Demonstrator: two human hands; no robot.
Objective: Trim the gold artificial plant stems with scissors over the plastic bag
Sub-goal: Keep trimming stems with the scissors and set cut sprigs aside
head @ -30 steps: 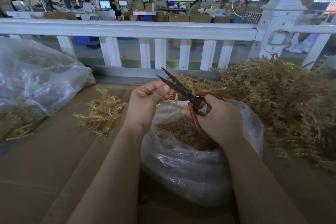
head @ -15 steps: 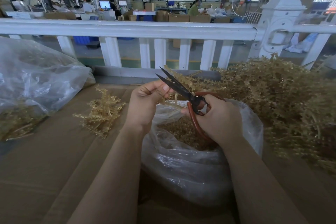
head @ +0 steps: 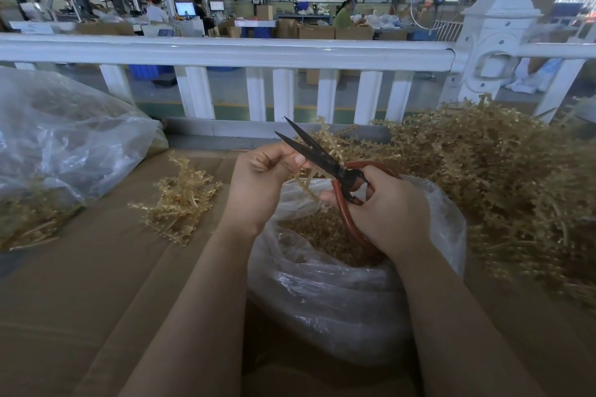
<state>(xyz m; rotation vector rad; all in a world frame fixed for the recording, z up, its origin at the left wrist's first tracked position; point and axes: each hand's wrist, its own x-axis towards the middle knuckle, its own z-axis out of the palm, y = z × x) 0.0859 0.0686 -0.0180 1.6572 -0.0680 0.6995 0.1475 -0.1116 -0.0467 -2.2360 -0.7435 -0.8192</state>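
Observation:
My left hand [head: 261, 184] pinches a thin gold plant stem [head: 304, 185] above the open clear plastic bag [head: 342, 303], which holds gold trimmings. My right hand [head: 392, 213] grips the red handles of the black-bladed scissors [head: 317, 155]. The blades are slightly apart and point up and left, just past my left fingertips. The stem hangs down between the two hands toward the bag's mouth.
A large heap of gold stems [head: 503, 184] fills the right side. A small pile of gold stems [head: 180, 200] lies on the brown cardboard surface [head: 96, 300] to the left. A second plastic bag [head: 61, 145] sits far left. A white railing [head: 225, 51] runs behind.
Almost nothing differs; both hands and the scissors stay in the same place over the bag, with the blades still slightly apart.

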